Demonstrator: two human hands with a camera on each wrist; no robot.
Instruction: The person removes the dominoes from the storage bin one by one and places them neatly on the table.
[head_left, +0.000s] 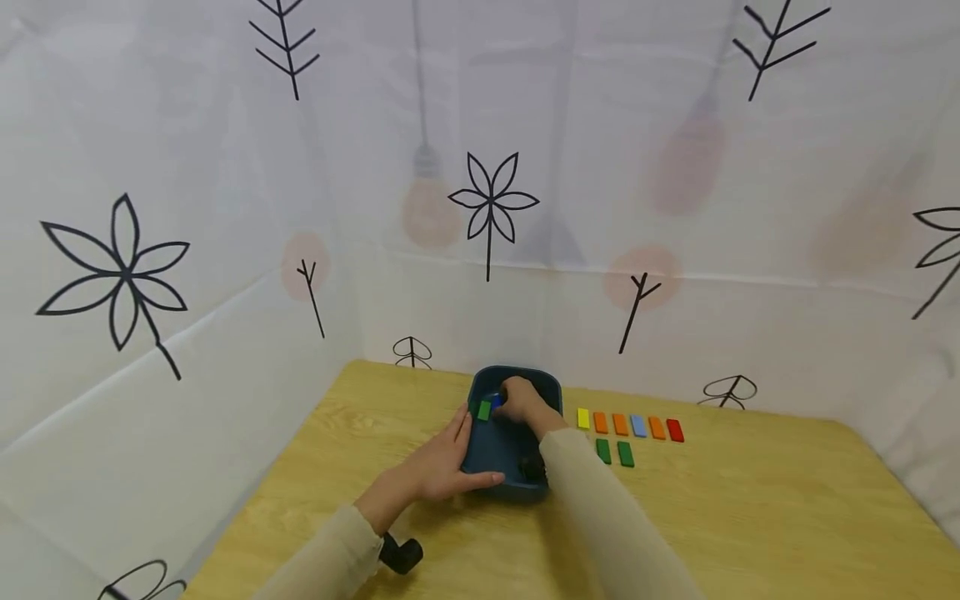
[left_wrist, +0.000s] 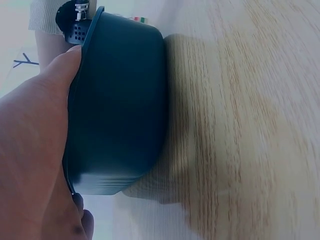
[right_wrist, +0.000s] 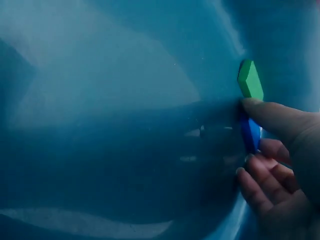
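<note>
A dark blue-green plastic basin [head_left: 498, 446] stands on the table with a green block [head_left: 484, 411] and a blue block [right_wrist: 251, 134] inside it. My right hand [head_left: 522, 402] reaches into the basin, pinching the blue block between thumb and fingers. In the right wrist view the green block lies just beyond the thumb, end to end with the blue one. My left hand [head_left: 438, 462] rests on the basin's near left corner, fingers straight along the left rim and thumb stretched over the near rim. The left wrist view shows the basin's outer wall [left_wrist: 120, 100] beside that hand.
Right of the basin lies a row of small blocks: yellow [head_left: 583, 418], orange [head_left: 620, 424], light blue [head_left: 638, 426] and red [head_left: 675, 430]. Two green blocks [head_left: 626, 454] lie in front of them. A patterned white cloth [head_left: 570, 317] hangs behind the wooden table [head_left: 750, 517].
</note>
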